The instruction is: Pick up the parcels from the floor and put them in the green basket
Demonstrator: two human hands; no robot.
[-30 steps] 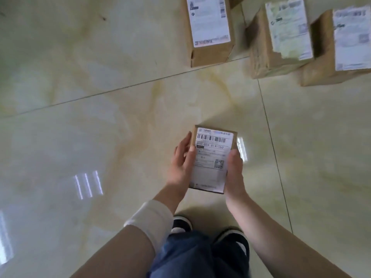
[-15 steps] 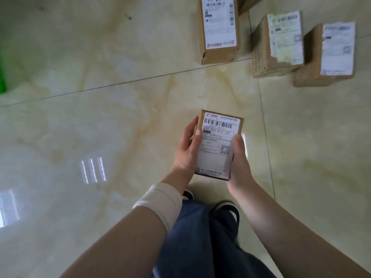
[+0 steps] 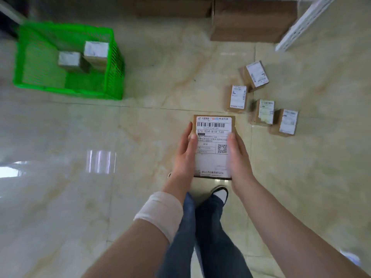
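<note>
I hold a small brown parcel (image 3: 213,145) with a white shipping label in both hands, well above the floor. My left hand (image 3: 185,152) grips its left side and my right hand (image 3: 239,157) grips its right side. The green basket (image 3: 112,77) stands on the floor at the far left, with two parcels (image 3: 96,52) inside it. Several more labelled parcels (image 3: 237,98) lie on the floor to the right, beyond my hands.
Large brown cartons (image 3: 254,21) stand against the far wall, beside a white slatted rack (image 3: 303,21) at top right. Glossy tiled floor (image 3: 80,147) lies between me and the basket. My legs and one shoe (image 3: 220,194) are below the parcel.
The view has risen and pulled back from the floor, with the parcel still in both hands. The green basket and the far cartons have come into view, and the floor parcels look smaller.
</note>
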